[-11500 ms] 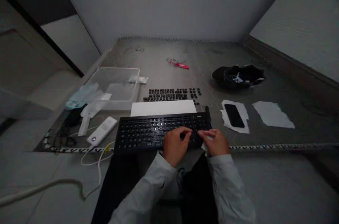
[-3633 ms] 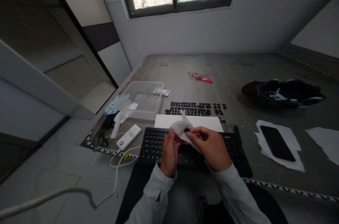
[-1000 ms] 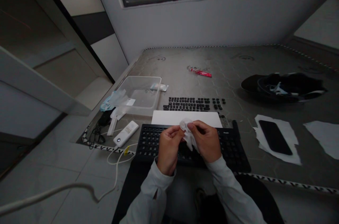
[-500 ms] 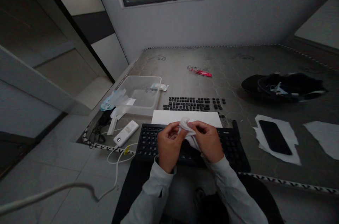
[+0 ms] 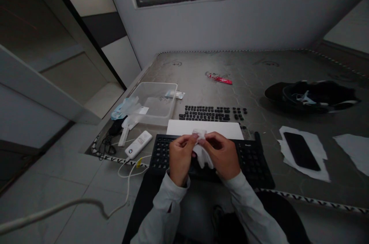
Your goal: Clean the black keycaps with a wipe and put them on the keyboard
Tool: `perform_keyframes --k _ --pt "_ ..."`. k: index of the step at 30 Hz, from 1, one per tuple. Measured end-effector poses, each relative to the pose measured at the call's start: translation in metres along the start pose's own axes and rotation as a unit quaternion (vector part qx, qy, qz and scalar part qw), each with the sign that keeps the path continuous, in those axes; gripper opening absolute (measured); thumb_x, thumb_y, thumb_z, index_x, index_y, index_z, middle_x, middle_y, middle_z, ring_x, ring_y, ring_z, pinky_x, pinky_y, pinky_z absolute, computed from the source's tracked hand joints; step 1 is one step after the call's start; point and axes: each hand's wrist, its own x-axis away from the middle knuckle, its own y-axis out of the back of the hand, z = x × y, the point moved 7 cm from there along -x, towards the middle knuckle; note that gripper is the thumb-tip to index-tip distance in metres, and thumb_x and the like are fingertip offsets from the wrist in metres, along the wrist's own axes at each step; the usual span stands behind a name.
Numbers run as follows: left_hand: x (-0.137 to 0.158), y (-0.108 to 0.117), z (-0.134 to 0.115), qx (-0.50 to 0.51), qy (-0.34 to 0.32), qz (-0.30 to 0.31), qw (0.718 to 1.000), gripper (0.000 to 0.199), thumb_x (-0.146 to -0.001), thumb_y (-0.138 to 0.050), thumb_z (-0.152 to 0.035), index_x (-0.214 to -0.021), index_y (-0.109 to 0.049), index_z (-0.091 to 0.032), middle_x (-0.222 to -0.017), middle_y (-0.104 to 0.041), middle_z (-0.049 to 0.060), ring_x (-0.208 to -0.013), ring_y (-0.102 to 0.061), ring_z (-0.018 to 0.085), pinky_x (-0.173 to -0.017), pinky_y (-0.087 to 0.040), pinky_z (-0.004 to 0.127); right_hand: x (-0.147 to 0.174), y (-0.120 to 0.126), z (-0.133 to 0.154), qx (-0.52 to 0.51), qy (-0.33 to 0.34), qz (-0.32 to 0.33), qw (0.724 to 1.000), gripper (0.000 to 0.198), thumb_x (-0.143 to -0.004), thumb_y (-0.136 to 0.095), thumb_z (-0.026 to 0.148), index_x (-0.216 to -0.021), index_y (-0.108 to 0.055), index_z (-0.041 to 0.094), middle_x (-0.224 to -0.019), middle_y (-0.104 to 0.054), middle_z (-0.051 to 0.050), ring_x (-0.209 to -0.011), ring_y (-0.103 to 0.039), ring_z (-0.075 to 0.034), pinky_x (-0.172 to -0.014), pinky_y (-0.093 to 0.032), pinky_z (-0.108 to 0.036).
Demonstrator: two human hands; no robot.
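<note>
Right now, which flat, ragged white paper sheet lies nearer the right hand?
The sheet beneath the black rectangular phone; the other sheet lies farther right, cut by the picture's edge.

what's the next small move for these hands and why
I'd probably ease the left hand off and fold back the white tissue while the right hand keeps its pinch: both hands grip it bunched above the black keyboard, so anything inside is hidden, and opening it would show whether it wraps something.
</note>
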Motion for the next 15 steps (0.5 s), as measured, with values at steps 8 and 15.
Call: perform_keyframes --k 8,15 --pt "0.003 -0.017 0.000 0.018 0.016 0.089 0.996 0.025 -0.072 -0.064 -0.036 -0.078 -0.064 -0.012 -0.073 -0.062 0.003 -0.065 -0.057 0.014 -0.051 -0.049 0.020 -0.005 0.010 -0.022 -0.088 -0.069 -0.031 0.993 0.026 -0.068 -0.068 0.040 -0.078 -0.060 0.018 -0.062 -0.063 0.000 -0.058 -0.059 -0.015 -0.054 -0.045 -0.024" --pt "0.001 -0.011 0.006 0.084 0.021 0.042 0.995 0.023 -0.075 -0.063 -0.033 -0.088 -0.063 -0.014 -0.083 -0.068 0.005 -0.069 -0.062 0.015 -0.055 -0.049 0.021 -0.004 0.002 -0.022 -0.162 -0.091 0.061 0.981 0.030 -0.079 -0.057 0.043 -0.091 -0.065 0.017 -0.078 -0.066 -0.004 -0.069 -0.060 -0.016 -0.061 -0.048 -0.025"
